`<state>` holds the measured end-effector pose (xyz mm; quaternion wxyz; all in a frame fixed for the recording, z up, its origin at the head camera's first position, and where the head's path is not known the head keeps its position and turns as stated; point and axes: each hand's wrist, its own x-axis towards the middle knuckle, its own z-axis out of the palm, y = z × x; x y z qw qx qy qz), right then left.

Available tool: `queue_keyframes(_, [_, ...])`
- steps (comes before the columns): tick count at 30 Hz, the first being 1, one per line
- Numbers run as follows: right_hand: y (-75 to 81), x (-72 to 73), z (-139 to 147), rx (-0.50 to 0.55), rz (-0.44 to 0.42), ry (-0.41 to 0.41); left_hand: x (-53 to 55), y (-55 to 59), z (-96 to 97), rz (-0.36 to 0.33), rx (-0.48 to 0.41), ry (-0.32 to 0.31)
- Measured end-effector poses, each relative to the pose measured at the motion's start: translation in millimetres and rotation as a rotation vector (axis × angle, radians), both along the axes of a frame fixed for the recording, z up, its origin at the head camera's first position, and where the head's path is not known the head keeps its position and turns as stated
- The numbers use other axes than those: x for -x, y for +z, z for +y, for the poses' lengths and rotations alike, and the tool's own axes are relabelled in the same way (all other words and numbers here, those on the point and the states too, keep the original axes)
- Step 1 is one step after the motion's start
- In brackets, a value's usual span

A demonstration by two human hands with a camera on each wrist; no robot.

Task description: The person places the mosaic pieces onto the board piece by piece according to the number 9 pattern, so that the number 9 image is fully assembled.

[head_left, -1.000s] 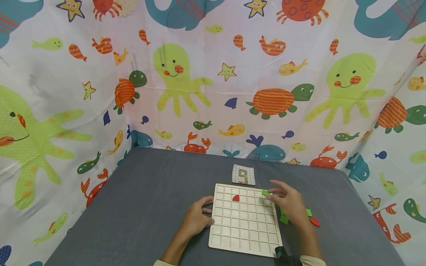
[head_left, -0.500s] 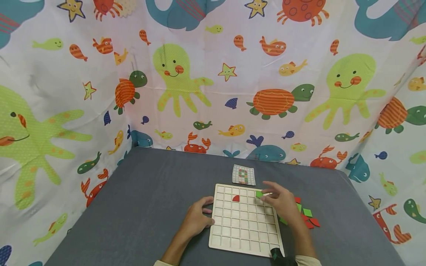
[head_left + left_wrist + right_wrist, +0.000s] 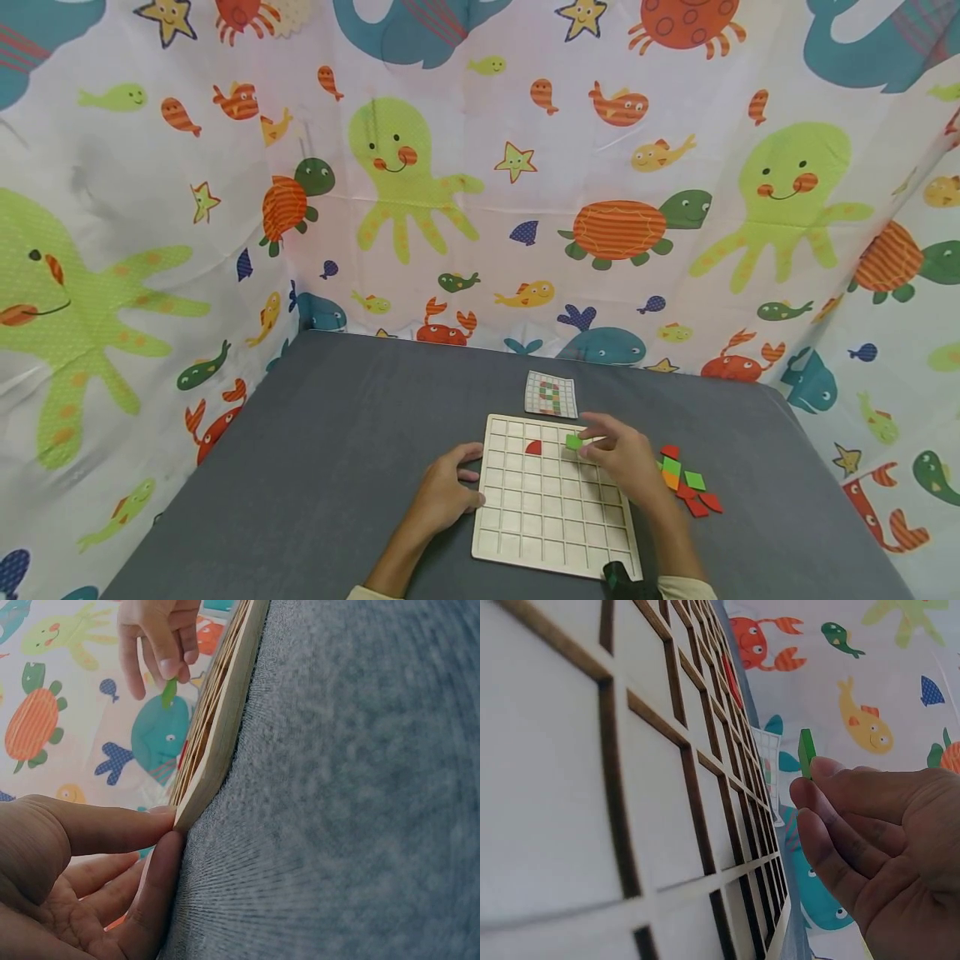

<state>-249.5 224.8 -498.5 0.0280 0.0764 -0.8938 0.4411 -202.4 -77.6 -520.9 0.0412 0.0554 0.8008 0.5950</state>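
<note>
A light wooden grid board [image 3: 536, 508] lies on the grey table. One red quarter-round tile [image 3: 533, 448] sits in a cell near its far edge. My right hand [image 3: 618, 454] pinches a green square tile [image 3: 573, 442] between thumb and fingertips, above the board's far side. In the right wrist view the green tile [image 3: 807, 752] stands edge-on, apart from the cells. My left hand [image 3: 447, 487] rests by the board's left edge. Up close in the left wrist view, its fingertips [image 3: 161, 819] touch the board's rim [image 3: 225, 727].
Red, green and orange tiles [image 3: 686, 483] lie loosely to the right of the board. Behind it is a small pattern card [image 3: 551, 394] with a coloured grid. A white curtain [image 3: 480, 250] printed with sea animals surrounds the table [image 3: 360, 433].
My right hand has moved left across the board with the green tile, uncovering more of the loose tiles at right. The left hand has stayed by the board's edge.
</note>
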Motion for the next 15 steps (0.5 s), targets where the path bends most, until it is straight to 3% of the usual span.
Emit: queue_keyframes(15, [-3.8,1.2,-12,-0.042,-0.020,0.023,0.3,-0.9,-1.4,0.017,0.009,-0.007])
